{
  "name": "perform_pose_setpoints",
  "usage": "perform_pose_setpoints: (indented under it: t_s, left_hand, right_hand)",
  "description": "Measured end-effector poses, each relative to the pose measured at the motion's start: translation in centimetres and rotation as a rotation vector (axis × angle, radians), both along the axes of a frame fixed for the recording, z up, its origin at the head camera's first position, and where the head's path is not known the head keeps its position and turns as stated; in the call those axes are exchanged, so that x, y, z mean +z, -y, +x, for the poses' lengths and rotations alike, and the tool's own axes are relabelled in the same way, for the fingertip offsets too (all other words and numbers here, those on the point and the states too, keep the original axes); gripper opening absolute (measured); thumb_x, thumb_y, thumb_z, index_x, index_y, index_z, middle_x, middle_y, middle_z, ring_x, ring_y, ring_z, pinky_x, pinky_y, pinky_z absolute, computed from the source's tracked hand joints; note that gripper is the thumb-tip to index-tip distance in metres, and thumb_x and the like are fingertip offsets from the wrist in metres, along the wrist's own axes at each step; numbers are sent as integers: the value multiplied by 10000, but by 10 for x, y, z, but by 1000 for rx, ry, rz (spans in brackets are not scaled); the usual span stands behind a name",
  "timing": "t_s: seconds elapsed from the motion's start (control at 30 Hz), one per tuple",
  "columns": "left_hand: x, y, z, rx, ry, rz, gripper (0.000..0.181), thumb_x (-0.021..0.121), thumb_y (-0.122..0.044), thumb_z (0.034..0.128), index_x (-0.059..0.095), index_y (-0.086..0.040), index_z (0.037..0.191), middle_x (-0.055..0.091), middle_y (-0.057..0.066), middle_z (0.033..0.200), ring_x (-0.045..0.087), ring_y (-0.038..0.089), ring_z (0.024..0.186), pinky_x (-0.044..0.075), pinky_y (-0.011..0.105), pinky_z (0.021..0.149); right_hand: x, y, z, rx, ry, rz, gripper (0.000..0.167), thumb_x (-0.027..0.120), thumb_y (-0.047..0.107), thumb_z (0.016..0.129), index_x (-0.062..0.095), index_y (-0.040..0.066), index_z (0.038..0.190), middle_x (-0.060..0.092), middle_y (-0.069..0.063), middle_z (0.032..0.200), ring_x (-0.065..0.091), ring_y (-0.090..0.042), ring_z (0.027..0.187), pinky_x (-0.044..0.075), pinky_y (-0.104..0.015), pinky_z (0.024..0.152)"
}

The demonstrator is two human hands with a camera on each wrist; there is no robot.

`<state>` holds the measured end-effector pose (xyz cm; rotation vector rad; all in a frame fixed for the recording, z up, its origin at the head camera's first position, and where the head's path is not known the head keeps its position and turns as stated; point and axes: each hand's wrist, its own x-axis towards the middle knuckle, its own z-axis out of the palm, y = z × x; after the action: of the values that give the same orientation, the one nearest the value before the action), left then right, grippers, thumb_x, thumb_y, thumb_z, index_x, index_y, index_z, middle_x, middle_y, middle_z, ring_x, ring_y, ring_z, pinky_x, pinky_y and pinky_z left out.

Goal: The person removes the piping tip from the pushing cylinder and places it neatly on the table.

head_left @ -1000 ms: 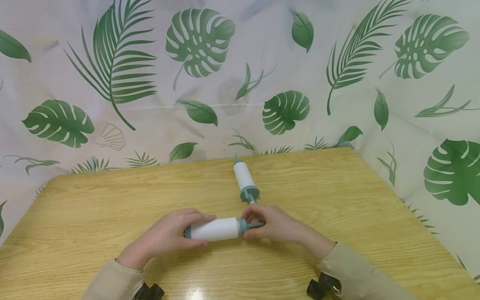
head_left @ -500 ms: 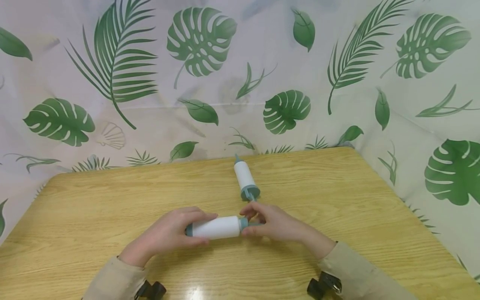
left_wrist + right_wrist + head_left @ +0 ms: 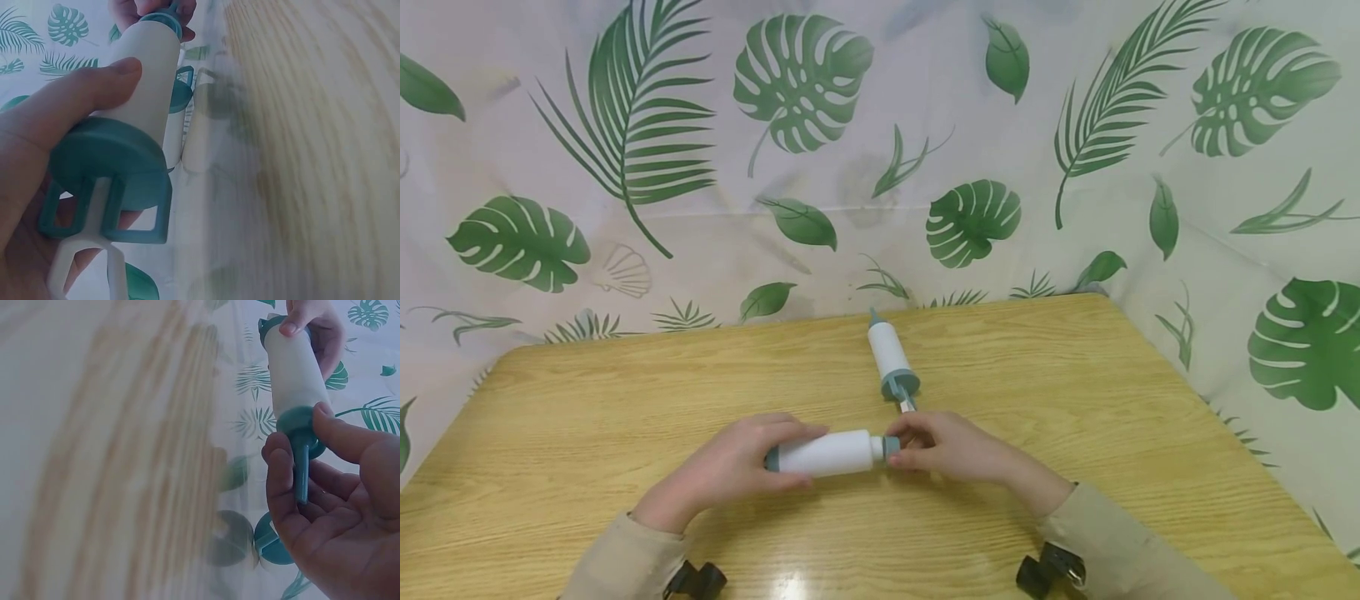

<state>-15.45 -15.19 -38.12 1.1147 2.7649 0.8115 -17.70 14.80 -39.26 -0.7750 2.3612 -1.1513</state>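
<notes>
My left hand [image 3: 737, 462] grips the white barrel [image 3: 827, 454] of a decorating syringe near its teal back end, holding it sideways. The left wrist view shows that teal end cap [image 3: 109, 156] with its loop grips and a white plunger handle [image 3: 87, 247]. My right hand [image 3: 955, 446] pinches the teal nozzle cap [image 3: 891, 446] at the other end between thumb and fingers. A narrow white neck shows between cap and barrel in the head view. In the right wrist view the long thin nozzle [image 3: 301, 472] points into my right palm.
A second white-and-teal decorating syringe [image 3: 889, 350] lies just beyond my right hand, its tip toward the back edge. The wooden table [image 3: 625, 400] meets a leaf-printed cloth [image 3: 865, 192] behind.
The nozzle cap has come slightly away from the barrel, so the white neck now shows. My left hand and the barrel have shifted a little left. The second syringe is unmoved.
</notes>
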Motion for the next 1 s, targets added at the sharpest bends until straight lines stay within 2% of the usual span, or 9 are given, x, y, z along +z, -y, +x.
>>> perform_pose_setpoints:
  t_s: [0.37,0.67,1.0]
  left_hand:
    - [-5,14,2,29,1,-56,555,757,-378,809,598,-179,1303,633,-17,1151,586,141,992,501,371,819]
    - [-6,17,4,36,22,-88,553,764,-361,807,597,-172,1300,628,10,1184,591,171,1013,502,393,816]
    - [-5,15,3,35,-27,-79,555,770,-371,798,610,-146,1280,620,-1,1171,586,150,1008,509,362,823]
  right_hand:
    - [1,-3,0,7,1,20,344,674,296,901,621,67,1152,648,42,944,601,-111,872,495,-282,750]
    - [1,-4,-1,11,6,19,335,678,293,899,621,76,1149,645,52,927,595,-128,863,496,-296,729]
    - [1,-3,-1,14,0,26,343,678,300,898,621,80,1153,645,56,940,595,-127,886,493,-307,751]
